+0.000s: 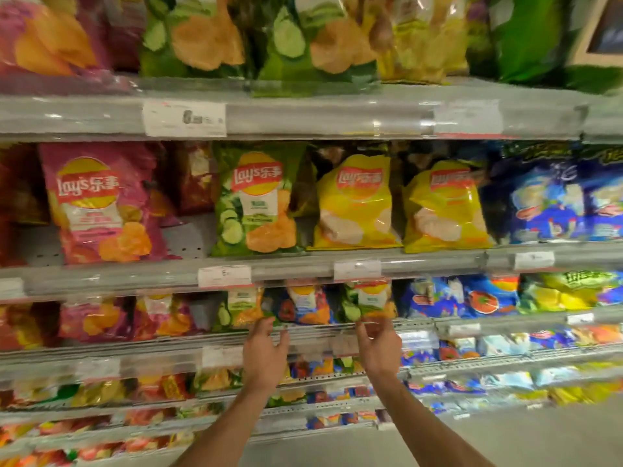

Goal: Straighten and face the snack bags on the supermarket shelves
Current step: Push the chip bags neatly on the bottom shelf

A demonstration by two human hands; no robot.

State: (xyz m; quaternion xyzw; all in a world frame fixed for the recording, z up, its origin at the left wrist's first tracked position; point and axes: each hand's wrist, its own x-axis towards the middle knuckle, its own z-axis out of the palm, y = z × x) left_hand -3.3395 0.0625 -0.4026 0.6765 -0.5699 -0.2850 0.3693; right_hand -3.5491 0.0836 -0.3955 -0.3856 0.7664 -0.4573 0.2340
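Snack bags fill several shelves. On the third shelf down stand a green cucumber bag [241, 310], a dark blue bag [303, 305] and a second green bag [369, 299]. My left hand [266, 352] reaches up with its fingers spread, the fingertips at the lower left corner of the dark blue bag. My right hand [379, 345] is at the bottom edge of the second green bag, thumb and fingers on either side of it. Motion blur hides whether it pinches the bag.
Above, the middle shelf holds a pink bag [97, 207], a green bag [256, 203], two yellow bags [357, 203] and blue bags [553, 203]. Clear rails with price tags [224, 276] front each shelf. Lower shelves carry small mixed packs. Grey floor [539, 436] lies at bottom right.
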